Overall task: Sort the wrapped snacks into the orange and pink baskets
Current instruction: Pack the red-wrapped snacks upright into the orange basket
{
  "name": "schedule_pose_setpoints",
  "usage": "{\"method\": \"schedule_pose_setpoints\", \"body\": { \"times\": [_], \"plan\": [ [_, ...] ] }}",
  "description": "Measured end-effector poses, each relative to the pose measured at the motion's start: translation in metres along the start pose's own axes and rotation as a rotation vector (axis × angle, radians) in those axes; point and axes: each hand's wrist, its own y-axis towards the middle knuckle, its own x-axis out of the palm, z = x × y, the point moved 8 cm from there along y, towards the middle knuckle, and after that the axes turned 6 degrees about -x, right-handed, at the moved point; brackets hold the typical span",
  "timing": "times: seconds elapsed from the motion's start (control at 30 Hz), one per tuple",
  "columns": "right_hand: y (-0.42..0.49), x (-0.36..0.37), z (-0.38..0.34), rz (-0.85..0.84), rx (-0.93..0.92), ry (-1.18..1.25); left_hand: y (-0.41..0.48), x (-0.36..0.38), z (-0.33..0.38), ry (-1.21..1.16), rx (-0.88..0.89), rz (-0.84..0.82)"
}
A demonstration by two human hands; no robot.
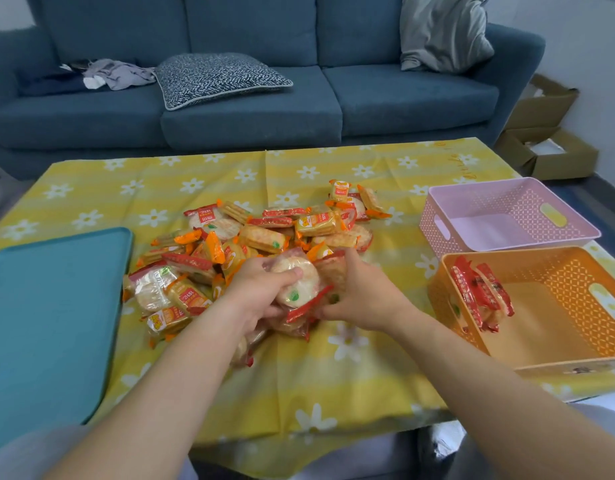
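Note:
A heap of wrapped snacks (257,237), red-edged round rice crackers and orange-edged biscuits, lies mid-table. My left hand (261,289) grips a round red-wrapped rice cracker pack (299,287) at the heap's near edge, thumb across its top. My right hand (363,296) holds the same bundle of red-wrapped packs from the right side, fingers curled round them. The orange basket (559,271) at the near right holds several red-wrapped packs (479,296) leaning against its left wall. Behind it stands the pink basket (507,192), with nothing inside.
A teal tray (49,313) covers the table's left side. A yellow flowered cloth (334,382) covers the table. A blue sofa (247,109) with cushions stands behind. Cardboard boxes (548,154) sit on the floor at the far right.

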Motion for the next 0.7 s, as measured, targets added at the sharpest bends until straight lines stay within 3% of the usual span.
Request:
{"method": "schedule_pose_setpoints", "body": {
  "times": [0.23, 0.4, 0.57, 0.7],
  "plan": [
    [0.001, 0.019, -0.018, 0.023, -0.028, -0.121, -0.005, 0.000, -0.012, -0.320, -0.128, -0.137],
    [0.004, 0.024, -0.022, 0.028, -0.090, -0.210, -0.009, -0.020, 0.001, 0.040, -0.001, 0.025],
    [0.011, -0.015, 0.005, 0.177, 0.175, 0.143, -0.010, -0.030, 0.002, 0.183, 0.006, 0.080],
    [0.001, -0.005, 0.020, 0.020, 0.427, 0.515, -0.004, -0.026, -0.001, 0.279, 0.030, 0.066]
  ]
}}
